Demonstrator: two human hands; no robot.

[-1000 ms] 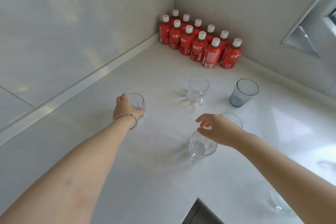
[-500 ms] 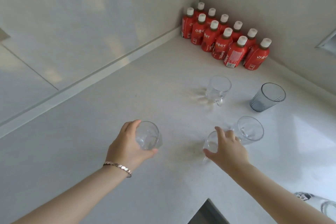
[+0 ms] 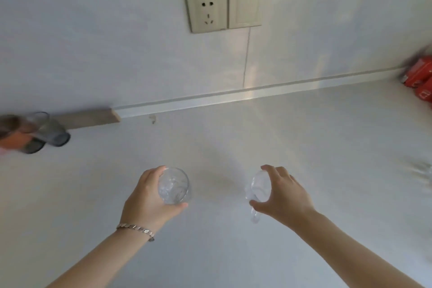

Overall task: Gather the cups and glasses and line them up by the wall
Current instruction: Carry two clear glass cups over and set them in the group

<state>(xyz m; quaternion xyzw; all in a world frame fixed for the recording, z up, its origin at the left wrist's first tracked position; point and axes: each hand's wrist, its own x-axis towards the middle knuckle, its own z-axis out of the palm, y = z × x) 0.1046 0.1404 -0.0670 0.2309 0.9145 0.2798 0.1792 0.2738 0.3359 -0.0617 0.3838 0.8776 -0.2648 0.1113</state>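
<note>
Left hand (image 3: 149, 199): fingers and thumb curled round a clear glass (image 3: 173, 186), mouth toward the camera. The palm hides its near-left side. Bracelet (image 3: 135, 228) on that wrist.

Right hand (image 3: 284, 196): grips a clear mug (image 3: 259, 186) from its right, fingers over the rim, thumb below. Much of the body is covered by the palm. Handle (image 3: 254, 215) hangs under the thumb, faint.

Cannot tell whether either vessel touches the countertop (image 3: 222, 252) or is lifted off it. The two grips are side by side, well apart.

Beyond both grips: wall (image 3: 93, 54) with socket (image 3: 205, 10) and switch (image 3: 245, 6).

Far left of the left grip, by the wall: grey glasses (image 3: 52, 132), blurred, count unclear, partly behind an orange smear (image 3: 14, 141) cut by the frame edge.

Far right of the right grip: red bottles (image 3: 418, 75), blurred and cut off.
</note>
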